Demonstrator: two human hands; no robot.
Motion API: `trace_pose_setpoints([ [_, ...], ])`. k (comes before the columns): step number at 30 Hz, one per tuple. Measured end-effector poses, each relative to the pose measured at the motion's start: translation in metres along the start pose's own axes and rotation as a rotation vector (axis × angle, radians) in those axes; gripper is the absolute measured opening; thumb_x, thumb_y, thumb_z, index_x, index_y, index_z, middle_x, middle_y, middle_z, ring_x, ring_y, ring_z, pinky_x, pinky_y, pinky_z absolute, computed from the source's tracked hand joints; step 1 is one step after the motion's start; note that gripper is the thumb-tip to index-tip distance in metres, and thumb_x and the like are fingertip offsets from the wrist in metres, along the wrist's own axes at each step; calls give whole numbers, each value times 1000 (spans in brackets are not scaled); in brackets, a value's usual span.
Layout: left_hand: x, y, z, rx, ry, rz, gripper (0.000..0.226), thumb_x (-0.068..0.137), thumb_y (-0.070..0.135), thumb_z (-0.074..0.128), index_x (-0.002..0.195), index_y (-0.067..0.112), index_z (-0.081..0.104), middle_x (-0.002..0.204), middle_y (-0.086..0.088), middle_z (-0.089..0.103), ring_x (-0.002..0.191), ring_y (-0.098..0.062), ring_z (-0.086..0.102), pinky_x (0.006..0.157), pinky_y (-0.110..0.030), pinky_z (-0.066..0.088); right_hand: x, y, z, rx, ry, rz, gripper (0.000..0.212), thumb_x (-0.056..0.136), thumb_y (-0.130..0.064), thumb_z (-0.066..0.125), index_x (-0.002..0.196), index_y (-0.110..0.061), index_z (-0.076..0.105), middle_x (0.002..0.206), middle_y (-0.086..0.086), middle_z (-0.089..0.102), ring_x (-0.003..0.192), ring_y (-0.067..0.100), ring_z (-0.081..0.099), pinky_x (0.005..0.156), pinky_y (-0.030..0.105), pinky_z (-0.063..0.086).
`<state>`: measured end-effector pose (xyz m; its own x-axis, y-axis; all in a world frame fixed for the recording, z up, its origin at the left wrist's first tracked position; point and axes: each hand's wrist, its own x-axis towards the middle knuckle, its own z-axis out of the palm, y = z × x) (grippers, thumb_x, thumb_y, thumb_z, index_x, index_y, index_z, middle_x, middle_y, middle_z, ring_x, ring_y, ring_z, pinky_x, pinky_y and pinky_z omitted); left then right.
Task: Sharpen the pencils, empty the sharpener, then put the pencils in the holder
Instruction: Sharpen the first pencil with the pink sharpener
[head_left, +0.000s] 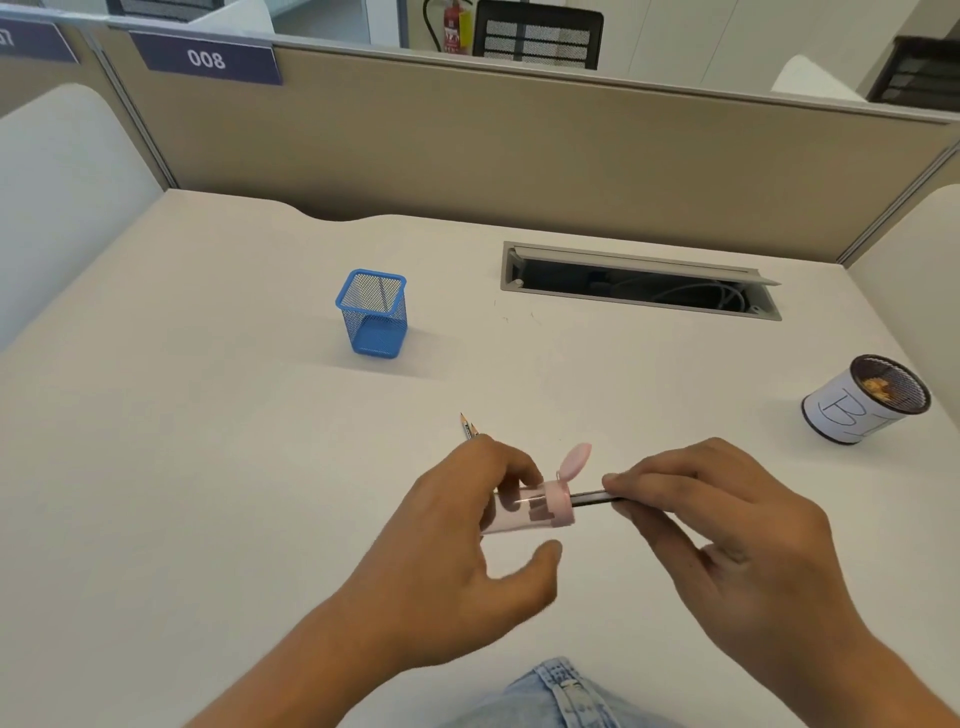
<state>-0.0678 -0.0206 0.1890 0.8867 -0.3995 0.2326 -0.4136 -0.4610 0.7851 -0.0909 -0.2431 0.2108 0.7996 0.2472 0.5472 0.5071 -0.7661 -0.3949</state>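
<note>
My left hand grips a pink, clear-bodied sharpener lying sideways above the desk, its small pink lid flipped open. My right hand pinches a dark pencil whose tip is inside the sharpener's cap end. Two sharpened pencils lie on the desk behind my left hand, only their points showing. The blue mesh holder stands upright farther back on the left, with nothing visible in it.
A round mesh bin wrapped in white paper, shavings inside, stands at the right. An open cable slot lies in the desk behind. A beige partition closes off the back. My denim-clad knee shows at the bottom edge.
</note>
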Motion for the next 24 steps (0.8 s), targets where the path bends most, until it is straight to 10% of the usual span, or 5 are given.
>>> trace_pose_setpoints([
  [11, 11, 10, -15, -78, -60, 132, 19, 91, 36, 62, 107, 28, 68, 95, 17, 58, 78, -8, 52, 69, -10, 37, 4, -7, -8, 61, -165, 22, 26, 96, -30, 55, 92, -13, 74, 66, -6, 50, 60, 11, 43, 55, 19, 34],
  [15, 13, 8, -16, -47, 0, 180, 22, 90, 32, 66, 110, 25, 71, 99, 23, 65, 86, 1, 59, 74, -9, 41, 7, -17, -8, 330, -220, 347, 28, 94, -40, 57, 72, -26, 68, 52, -10, 45, 47, 6, 34, 47, 10, 24],
  [19, 11, 4, -11, 75, 46, 199, 28, 87, 33, 66, 113, 23, 70, 105, 22, 65, 97, -2, 59, 83, -13, 44, 14, -13, -3, 707, -415, 901, 35, 90, -36, 66, 62, -16, 65, 56, 5, 23, 56, 24, 17, 57, 37, 15],
  [24, 12, 2, -9, -34, 28, 86, 25, 84, 36, 68, 108, 27, 72, 95, 22, 68, 83, -4, 62, 73, -12, 45, 22, -12, -4, 529, -459, 618, 47, 83, -71, 52, 82, -28, 71, 55, -3, 41, 55, 19, 33, 50, 25, 28],
])
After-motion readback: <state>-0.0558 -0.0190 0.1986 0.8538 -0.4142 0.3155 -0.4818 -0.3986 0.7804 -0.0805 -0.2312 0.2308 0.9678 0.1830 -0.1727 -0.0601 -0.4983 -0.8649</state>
